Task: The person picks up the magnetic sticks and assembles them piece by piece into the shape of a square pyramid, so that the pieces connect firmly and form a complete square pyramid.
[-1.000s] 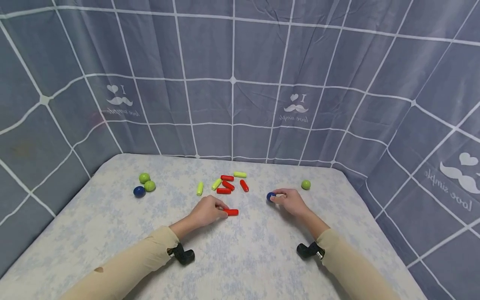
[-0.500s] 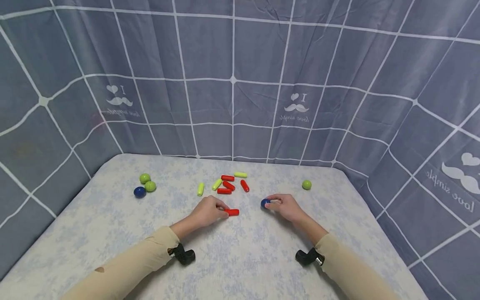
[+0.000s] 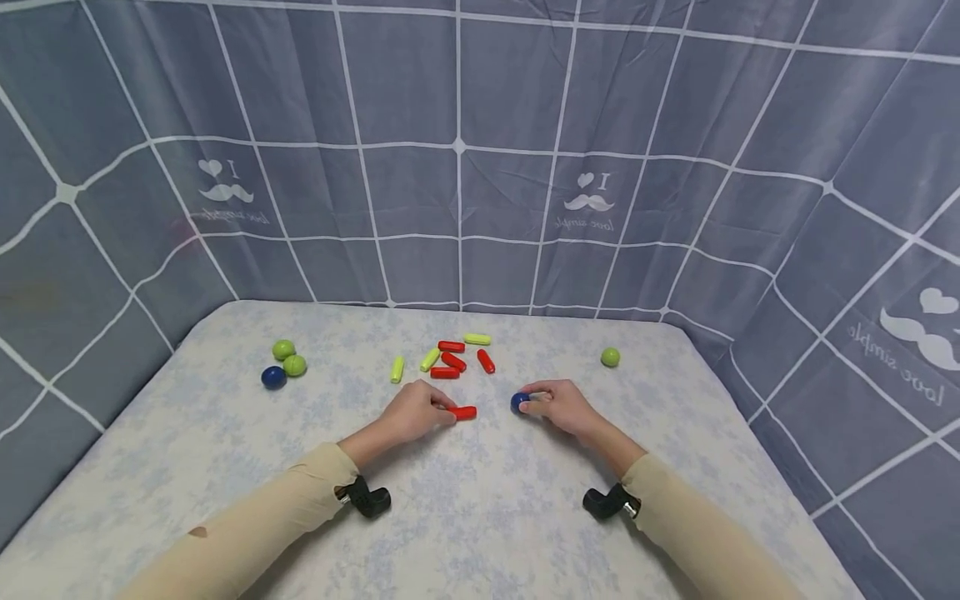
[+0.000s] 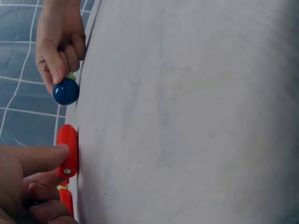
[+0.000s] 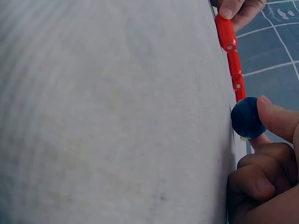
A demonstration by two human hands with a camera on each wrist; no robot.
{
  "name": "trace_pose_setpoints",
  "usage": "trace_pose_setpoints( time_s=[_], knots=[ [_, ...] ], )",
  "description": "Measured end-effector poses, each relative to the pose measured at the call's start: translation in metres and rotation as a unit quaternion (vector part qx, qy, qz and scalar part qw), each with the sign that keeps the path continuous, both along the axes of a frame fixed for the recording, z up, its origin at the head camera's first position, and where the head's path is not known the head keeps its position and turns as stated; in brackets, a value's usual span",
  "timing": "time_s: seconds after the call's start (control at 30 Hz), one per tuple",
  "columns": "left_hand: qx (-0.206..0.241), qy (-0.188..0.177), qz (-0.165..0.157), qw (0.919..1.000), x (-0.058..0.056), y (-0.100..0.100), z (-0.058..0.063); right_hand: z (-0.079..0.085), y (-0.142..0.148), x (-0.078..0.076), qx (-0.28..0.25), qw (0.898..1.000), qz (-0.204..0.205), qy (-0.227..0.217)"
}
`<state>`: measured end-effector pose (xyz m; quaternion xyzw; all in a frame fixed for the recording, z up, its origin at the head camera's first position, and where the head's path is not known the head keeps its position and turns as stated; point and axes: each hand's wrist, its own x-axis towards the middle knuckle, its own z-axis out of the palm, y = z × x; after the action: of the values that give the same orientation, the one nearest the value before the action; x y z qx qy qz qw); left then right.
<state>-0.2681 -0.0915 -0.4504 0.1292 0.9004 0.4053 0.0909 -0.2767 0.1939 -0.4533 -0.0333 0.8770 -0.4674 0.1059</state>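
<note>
My left hand pinches a short red rod with rounded ends at mid-table. In the left wrist view, thumb and finger grip this red rod near one end, which has a small pale dot. To its right, my right hand holds a glossy dark blue ball between thumb and fingers. The blue ball is low over the cloth in the right wrist view, other fingers curled beneath. A small gap separates the ball from the rod.
Several red rods and yellow-green rods lie loosely grouped behind my left hand. Two green balls and another blue ball sit at the left; one green ball is back right. A grey checked curtain encloses the table's far sides.
My right hand has carried the blue ball leftward and slightly nearer to me, toward the red rod. The left hand keeps its pinch in nearly the same place. The head view has shifted slightly.
</note>
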Motion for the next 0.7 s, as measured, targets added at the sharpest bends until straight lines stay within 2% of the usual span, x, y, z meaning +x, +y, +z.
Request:
trace_pose_setpoints(
  time_s=[0.3, 0.53, 0.7],
  knots=[
    [-0.011, 0.021, -0.026, 0.9994, -0.003, 0.007, 0.003, 0.001, -0.007, 0.003, -0.001, 0.999, 0.035, 0.005],
    [-0.012, 0.027, -0.021, 0.9993, -0.003, 0.014, 0.005, 0.006, -0.013, 0.005, 0.001, 0.999, 0.038, 0.013],
    [-0.018, 0.023, -0.032, 0.9991, -0.003, 0.019, 0.009, 0.002, -0.014, 0.004, 0.003, 0.999, 0.042, 0.014]
  ],
)
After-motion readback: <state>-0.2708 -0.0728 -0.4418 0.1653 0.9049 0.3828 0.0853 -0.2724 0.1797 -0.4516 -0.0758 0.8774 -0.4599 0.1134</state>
